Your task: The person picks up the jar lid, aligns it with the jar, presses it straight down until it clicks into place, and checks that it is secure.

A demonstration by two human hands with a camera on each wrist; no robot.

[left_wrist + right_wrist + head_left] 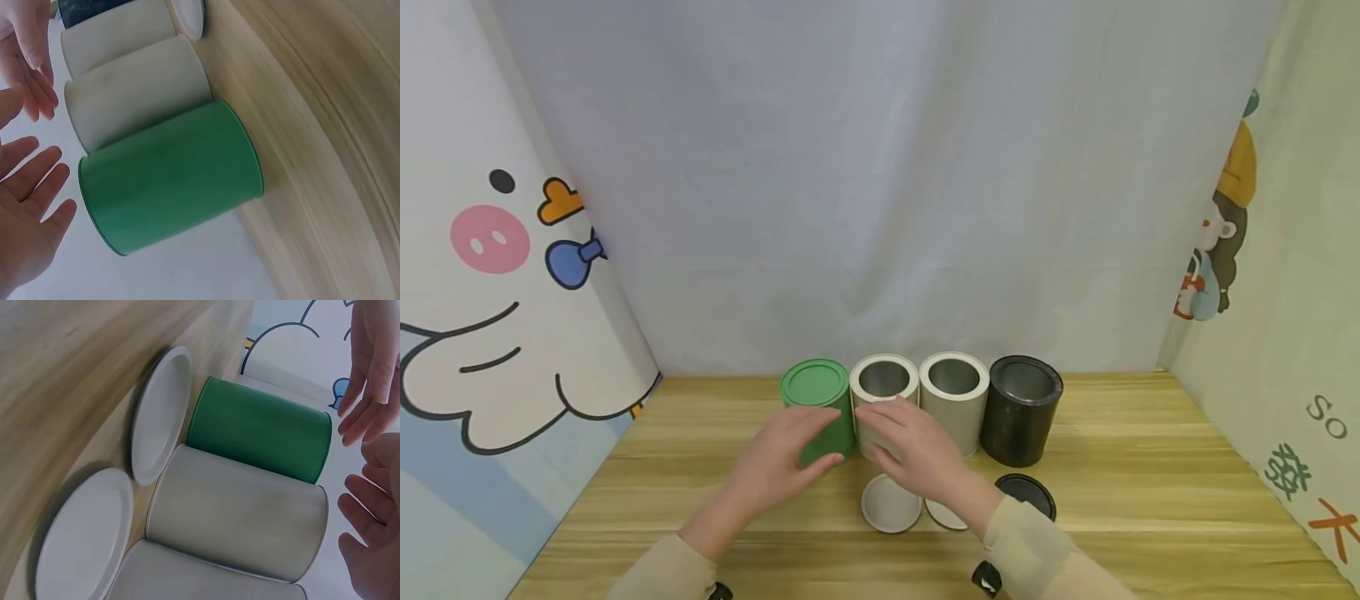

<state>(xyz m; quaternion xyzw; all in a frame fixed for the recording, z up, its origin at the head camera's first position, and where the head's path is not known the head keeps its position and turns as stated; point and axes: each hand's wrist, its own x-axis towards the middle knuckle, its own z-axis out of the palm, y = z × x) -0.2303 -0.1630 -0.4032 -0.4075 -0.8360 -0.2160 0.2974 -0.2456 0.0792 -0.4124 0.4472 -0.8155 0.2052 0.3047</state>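
A green can (816, 383) with its lid on stands at the left of a row. Beside it are two white cans without lids, the left white can (865, 433) and the right white can (955, 417), then an open black can (1021, 421). My left hand (778, 458) hovers in front of the green can, fingers relaxed and holding nothing. Over the front of the left white can hangs my right hand (913, 442), also holding nothing. Both wrist views show the fingers apart from the green can (172, 178) (259, 428).
In front of the cans lie a white lid (891, 504), a second white lid (87, 534) partly hidden by the right hand in the head view, and a black lid (1028, 493) partly behind the right forearm. A grey curtain (850, 208) hangs behind the wooden table (1135, 500).
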